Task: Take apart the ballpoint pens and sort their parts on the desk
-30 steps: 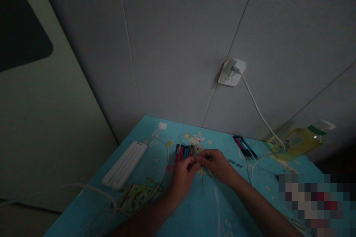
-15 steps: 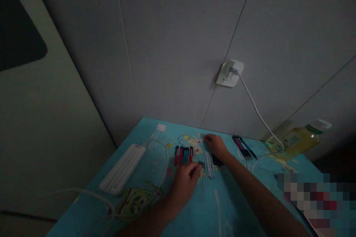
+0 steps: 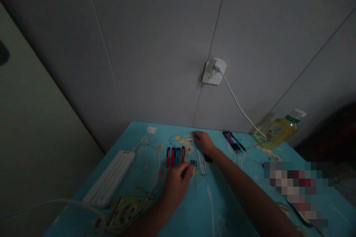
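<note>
My left hand (image 3: 178,181) rests low over the table with thumb and fingertips pinched together; whatever they hold is too small to make out. Just beyond those fingertips lie several small dark pieces (image 3: 194,163). A row of red and blue pen barrels (image 3: 175,156) is behind that hand. Farther back, my right hand (image 3: 205,144) has its fingers closed near the tabletop, and their contents are hidden. Several thin whitish pen refills (image 3: 201,163) lie side by side below it. Partly covered by my right wrist is a black object (image 3: 207,158).
More pens (image 3: 233,141) lie at the back right, near a bottle of yellow liquid (image 3: 282,129). A white power strip (image 3: 109,177) and its cable occupy the left side. Another white cable runs from the wall socket (image 3: 214,73). At right sits a pixelated item (image 3: 294,189).
The whole view has shifted, so the table and socket appear farther left. Both hands keep nearly the same places over the table, fingers still closed.
</note>
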### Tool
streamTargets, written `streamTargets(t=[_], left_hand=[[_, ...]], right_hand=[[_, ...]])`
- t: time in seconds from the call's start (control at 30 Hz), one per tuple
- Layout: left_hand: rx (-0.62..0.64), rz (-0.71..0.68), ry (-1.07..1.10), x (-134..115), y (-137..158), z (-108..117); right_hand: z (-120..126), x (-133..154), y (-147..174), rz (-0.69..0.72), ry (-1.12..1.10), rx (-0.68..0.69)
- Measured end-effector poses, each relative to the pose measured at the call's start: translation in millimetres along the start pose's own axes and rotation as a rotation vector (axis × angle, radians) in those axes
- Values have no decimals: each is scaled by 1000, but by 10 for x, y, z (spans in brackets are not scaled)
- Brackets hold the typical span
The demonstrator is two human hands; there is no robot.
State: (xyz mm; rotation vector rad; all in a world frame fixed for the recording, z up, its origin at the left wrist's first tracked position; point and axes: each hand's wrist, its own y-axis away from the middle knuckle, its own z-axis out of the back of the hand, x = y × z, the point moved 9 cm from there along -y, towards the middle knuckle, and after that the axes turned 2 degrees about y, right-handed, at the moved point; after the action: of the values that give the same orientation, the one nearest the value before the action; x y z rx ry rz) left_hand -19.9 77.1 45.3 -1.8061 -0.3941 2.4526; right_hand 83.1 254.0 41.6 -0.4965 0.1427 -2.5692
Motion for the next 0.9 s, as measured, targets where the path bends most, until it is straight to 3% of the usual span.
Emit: streamTargets(t=[0.13, 0.33, 0.5, 0.73, 0.9], left_hand=[[17, 11, -13, 16, -8, -7], [34, 0, -7, 46, 6, -51], [60, -17, -21, 46, 31, -107], [100, -44, -80, 14, 39, -144], [68, -137, -130, -13, 60, -132]], right_hand=[[172, -175, 109, -77, 80, -21], [688, -1098, 643, -450, 302, -72], [746, -1560, 943, -647, 384, -23], [825, -1468, 948, -659, 363, -28], [1023, -1040, 1069, -565, 307, -104]])
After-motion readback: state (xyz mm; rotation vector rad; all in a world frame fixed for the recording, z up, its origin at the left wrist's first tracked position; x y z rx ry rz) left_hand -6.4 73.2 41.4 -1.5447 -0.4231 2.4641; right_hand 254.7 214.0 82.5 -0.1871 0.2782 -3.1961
